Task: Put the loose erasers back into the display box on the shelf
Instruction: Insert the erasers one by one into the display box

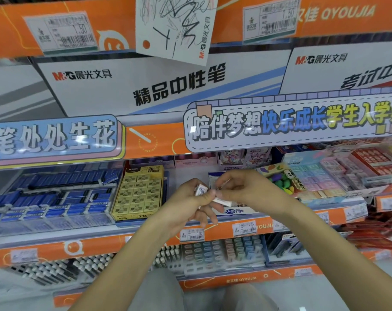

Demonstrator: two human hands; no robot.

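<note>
My left hand (191,204) holds white erasers (200,189) in front of the middle shelf. My right hand (242,187) touches it from the right, with its fingers pinched on another white eraser (222,201). Directly behind both hands stands the white and blue display box (234,211), mostly hidden by them. Its inside cannot be seen.
A yellow box of 2B erasers (139,193) stands to the left of the hands, with blue eraser trays (51,198) further left. Pastel eraser boxes (320,176) and a box of colourful shaped erasers (282,179) lie to the right. Pens (201,252) fill the shelf below.
</note>
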